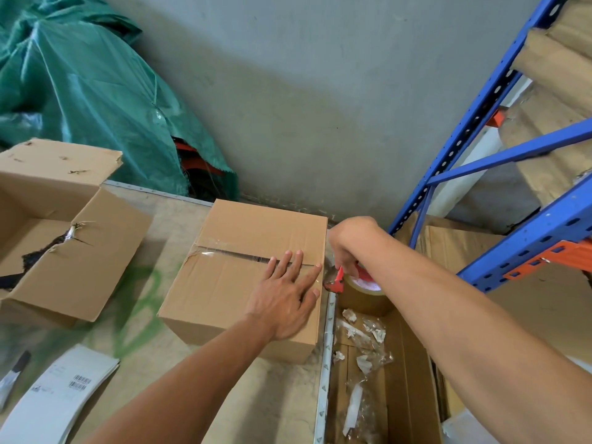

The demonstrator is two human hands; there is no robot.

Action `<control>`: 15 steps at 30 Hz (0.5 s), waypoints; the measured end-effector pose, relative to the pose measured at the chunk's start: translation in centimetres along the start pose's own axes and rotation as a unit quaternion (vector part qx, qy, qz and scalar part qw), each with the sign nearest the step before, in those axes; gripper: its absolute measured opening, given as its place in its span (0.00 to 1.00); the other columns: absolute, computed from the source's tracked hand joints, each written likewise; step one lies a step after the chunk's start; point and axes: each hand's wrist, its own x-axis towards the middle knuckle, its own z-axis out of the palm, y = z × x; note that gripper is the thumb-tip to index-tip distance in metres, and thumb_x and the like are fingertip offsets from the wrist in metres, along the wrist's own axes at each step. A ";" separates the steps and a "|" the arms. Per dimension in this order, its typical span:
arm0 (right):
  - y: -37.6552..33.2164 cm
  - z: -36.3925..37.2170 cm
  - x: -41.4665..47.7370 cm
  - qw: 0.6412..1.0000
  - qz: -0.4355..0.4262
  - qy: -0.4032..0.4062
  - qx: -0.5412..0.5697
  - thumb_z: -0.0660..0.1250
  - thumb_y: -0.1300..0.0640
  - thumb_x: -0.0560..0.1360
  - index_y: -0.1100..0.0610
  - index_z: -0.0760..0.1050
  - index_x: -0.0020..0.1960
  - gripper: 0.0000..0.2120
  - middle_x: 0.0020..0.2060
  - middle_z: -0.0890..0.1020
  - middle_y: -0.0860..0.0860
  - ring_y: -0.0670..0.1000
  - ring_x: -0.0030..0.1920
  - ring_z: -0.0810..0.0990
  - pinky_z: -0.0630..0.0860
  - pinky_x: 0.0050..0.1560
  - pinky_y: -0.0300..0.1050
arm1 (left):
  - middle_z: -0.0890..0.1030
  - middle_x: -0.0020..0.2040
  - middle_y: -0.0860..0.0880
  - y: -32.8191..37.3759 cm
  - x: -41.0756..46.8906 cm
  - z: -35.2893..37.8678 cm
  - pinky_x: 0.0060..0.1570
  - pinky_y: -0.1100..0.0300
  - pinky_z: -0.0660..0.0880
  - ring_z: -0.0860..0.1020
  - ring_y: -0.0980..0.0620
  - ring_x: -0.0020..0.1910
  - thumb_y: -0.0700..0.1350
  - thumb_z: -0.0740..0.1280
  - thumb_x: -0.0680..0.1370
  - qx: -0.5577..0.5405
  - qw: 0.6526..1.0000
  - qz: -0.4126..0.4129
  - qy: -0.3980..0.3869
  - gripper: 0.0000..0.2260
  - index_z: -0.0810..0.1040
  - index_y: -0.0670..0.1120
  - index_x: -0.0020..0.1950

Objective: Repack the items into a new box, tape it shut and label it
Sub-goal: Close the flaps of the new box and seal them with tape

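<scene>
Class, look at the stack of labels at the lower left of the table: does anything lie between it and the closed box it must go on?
Nothing visible does. Bare table separates the labels from the closed box; the left hand rests flat on the box's top.

A green tarpaulin (pixel 80 91) lies heaped against the grey wall (pixel 320 91) at the back left. On the right stands a blue metal rack (pixel 480 100) with orange brackets, its shelves stacked with brown paper-wrapped bundles (pixel 557 62). Below the table edge, an open carton (pixel 413 379) holds scraps of crumpled clear plastic and paper (pixel 368 344)
</scene>
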 end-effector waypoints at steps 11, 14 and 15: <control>-0.8 -1.3 0.2 0.999 0.015 -0.018 -0.024 0.79 0.51 0.68 0.53 0.78 0.44 0.12 0.48 0.79 0.47 0.55 0.50 0.79 0.77 0.44 0.48 | 0.44 0.84 0.46 0.0 0.0 -0.1 0.80 0.44 0.41 0.40 0.44 0.82 0.61 0.39 0.84 0.002 1.000 0.002 0.000 0.26 0.45 0.60 0.83; -0.5 1.2 1.1 1.000 0.010 -0.019 -0.011 0.79 0.50 0.67 0.54 0.79 0.48 0.15 0.49 0.80 0.50 0.55 0.49 0.81 0.79 0.47 0.49 | 0.44 0.83 0.46 -0.1 -0.1 0.0 0.80 0.44 0.42 0.40 0.45 0.82 0.62 0.38 0.83 -0.002 1.000 0.007 0.000 0.26 0.45 0.61 0.82; -0.4 2.7 1.3 1.000 0.005 -0.018 -0.006 0.80 0.51 0.66 0.54 0.79 0.51 0.18 0.50 0.81 0.51 0.55 0.49 0.81 0.80 0.47 0.50 | 0.43 0.83 0.47 -0.1 -0.2 0.0 0.80 0.44 0.42 0.39 0.45 0.82 0.62 0.38 0.83 -0.003 1.000 0.005 0.004 0.26 0.44 0.61 0.82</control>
